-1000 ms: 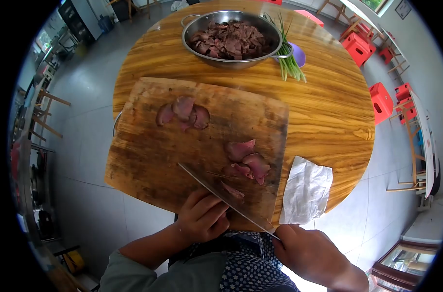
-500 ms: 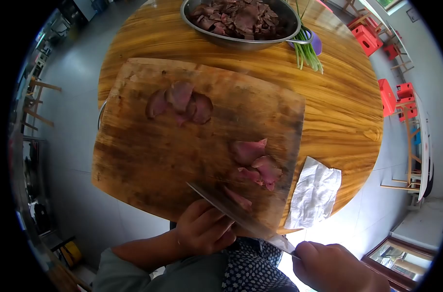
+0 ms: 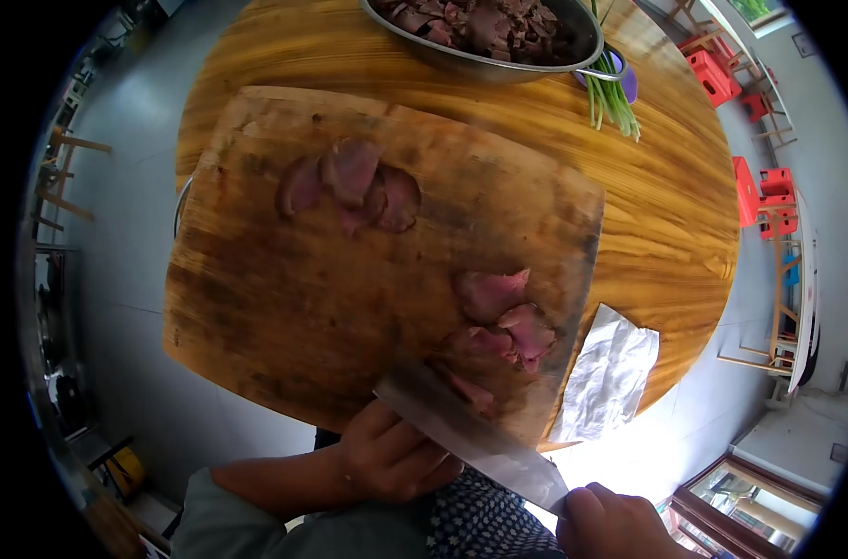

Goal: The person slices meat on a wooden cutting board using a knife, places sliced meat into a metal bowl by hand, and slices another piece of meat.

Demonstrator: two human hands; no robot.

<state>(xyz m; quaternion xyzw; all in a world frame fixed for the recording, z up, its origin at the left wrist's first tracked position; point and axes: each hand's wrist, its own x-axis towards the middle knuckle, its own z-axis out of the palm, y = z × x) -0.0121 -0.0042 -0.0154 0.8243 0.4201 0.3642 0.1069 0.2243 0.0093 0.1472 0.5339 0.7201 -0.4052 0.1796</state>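
Note:
A wide-bladed kitchen knife point(image 3: 475, 447) lies aslant over the near edge of the wooden chopping board point(image 3: 284, 289). My right hand point(image 3: 615, 524) is closed round its handle at the lower right. Beside the blade my left hand point(image 3: 396, 455) has its fingers curled, knuckles near the knife; whatever lies under them is hidden. Just beyond the blade is a thin strip of meat point(image 3: 471, 391). Several pinkish meat slices point(image 3: 528, 334) lie on the board's right side, and more dark-edged slices point(image 3: 354, 172) overlap towards its far left.
A metal bowl point(image 3: 499, 67) heaped with sliced meat stands at the far side of the round wooden table point(image 3: 671, 224). Green onions point(image 3: 613, 107) lie beside it over a purple item point(image 3: 631, 84). A crumpled white cloth or tissue point(image 3: 608, 377) rests right of the board. Red stools point(image 3: 713, 76) stand beyond.
The knife has tipped so more of its broad face shows. My right hand has come slightly lower and left. The view has shifted a little; the meat slices keep their places on the board.

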